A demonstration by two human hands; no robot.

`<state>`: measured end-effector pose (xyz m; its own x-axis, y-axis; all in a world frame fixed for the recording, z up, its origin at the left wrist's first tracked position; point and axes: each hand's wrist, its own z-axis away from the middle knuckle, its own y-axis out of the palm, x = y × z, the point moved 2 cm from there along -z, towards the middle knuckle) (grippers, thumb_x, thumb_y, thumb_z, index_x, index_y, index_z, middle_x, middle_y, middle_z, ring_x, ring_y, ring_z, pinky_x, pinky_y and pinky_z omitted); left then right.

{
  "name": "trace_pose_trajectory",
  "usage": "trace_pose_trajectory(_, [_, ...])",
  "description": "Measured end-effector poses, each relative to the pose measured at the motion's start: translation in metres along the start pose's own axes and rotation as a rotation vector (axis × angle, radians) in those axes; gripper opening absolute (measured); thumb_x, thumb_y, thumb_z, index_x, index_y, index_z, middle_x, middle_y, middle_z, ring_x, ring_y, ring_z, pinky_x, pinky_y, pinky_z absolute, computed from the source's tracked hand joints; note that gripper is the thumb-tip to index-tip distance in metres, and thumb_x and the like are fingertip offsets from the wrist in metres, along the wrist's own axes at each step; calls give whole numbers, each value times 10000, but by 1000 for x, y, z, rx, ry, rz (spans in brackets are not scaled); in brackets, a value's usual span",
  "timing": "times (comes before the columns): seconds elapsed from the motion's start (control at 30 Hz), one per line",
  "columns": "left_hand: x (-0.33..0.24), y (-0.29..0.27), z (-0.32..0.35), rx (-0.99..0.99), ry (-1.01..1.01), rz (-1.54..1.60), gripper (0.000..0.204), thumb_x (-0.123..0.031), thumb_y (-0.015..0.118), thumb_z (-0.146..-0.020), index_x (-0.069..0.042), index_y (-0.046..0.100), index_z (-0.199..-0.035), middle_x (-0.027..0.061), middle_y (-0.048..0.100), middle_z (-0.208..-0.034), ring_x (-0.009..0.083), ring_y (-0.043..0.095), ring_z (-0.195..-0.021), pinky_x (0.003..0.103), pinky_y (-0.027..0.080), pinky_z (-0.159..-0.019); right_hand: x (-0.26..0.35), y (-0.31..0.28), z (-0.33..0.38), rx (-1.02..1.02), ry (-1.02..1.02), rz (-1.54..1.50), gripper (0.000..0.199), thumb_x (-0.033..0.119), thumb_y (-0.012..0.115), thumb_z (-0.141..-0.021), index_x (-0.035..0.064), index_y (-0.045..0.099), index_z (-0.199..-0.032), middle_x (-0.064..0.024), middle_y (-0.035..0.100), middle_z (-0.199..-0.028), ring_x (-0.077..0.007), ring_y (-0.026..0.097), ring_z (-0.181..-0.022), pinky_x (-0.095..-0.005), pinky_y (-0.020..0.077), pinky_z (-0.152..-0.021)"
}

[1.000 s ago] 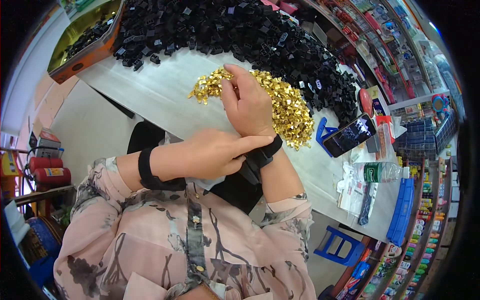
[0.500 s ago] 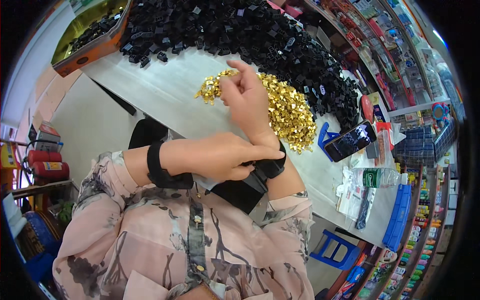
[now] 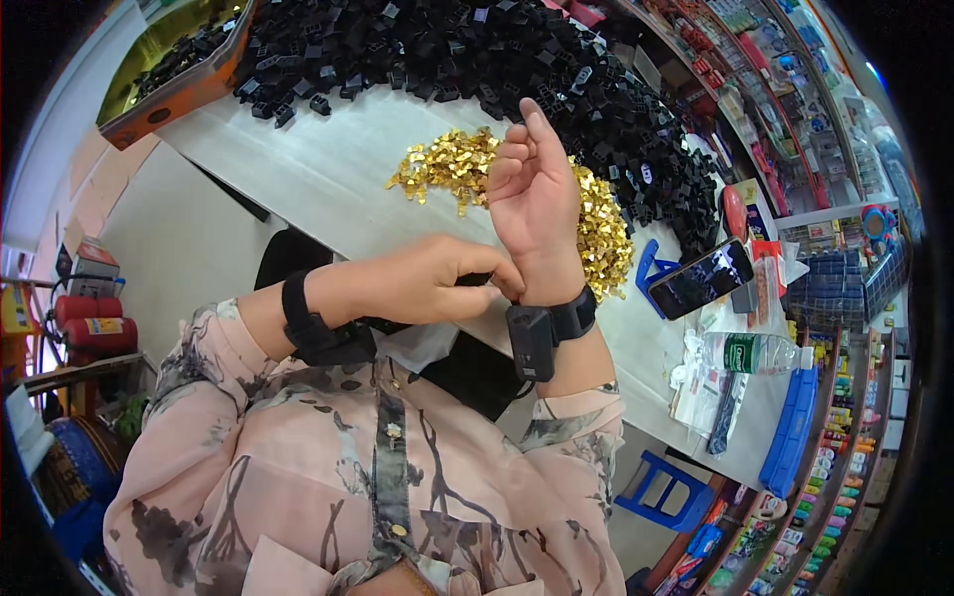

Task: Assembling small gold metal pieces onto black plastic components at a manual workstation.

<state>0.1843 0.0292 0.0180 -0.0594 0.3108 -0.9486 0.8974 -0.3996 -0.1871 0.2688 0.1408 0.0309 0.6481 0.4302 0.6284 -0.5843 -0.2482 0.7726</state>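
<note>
My right hand is raised, palm toward me, in front of the gold pieces. Its fingers are loosely bent and apart, with nothing in them. A black strap with a small black box sits around my right wrist. My left hand reaches across to that wrist. Its bent index finger touches the skin just above the strap. The thumb stays slightly apart from it, and the other fingers are mostly hidden. Around my left wrist is another black strap with a device. Small shiny gold pieces lie heaped behind my right hand.
A large heap of small black plastic parts covers the table's far side. An orange-edged box of black parts stands far left. To the right are a phone on a blue stand, a plastic bottle and a blue stool.
My right hand has turned to show its palm and its fingers have loosened. My left index finger has moved off the strap, up to the bare wrist; the black box now shows.
</note>
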Motion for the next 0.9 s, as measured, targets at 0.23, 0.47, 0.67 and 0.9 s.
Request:
trace_pose_trajectory(0.23, [4, 4, -2, 87, -142, 31, 198, -108, 554, -855, -13, 625, -1013, 65, 670, -904, 129, 618, -774, 281, 496, -699, 5, 7, 7, 85, 36, -201, 277, 182, 522, -944, 27, 511, -1174, 20, 520, -772, -35, 497, -640, -151, 465, -541])
trace_pose_trajectory(0.47, [5, 3, -2, 62, -364, 281, 196, -187, 612, -881, -29, 627, -997, -18, 627, -828, 35, 535, -681, 209, 453, -605, 48, 53, 44, 512, 172, -603, 357, 203, 526, -929, -38, 492, -1190, -18, 492, -796, -73, 506, -644, -193, 483, -555])
trace_pose_trajectory(0.67, [1, 19, 1, 107, -230, 363, 243, -189, 649, -860, -34, 609, -1044, -4, 614, -792, 81, 551, -675, 243, 461, -614, 46, 56, 45, 512, 157, -710, 406, 307, 520, -931, 7, 521, -1204, -11, 507, -802, -69, 497, -641, -180, 458, -536])
trace_pose_trajectory(0.9, [6, 23, 4, 4, -77, 136, 233, -209, 632, -835, -22, 610, -973, 68, 607, -701, 127, 564, -615, 289, 448, -553, 32, 54, 44, 509, 155, -687, 422, 338, 518, -927, 30, 518, -1216, -18, 511, -807, -72, 504, -645, -181, 459, -540])
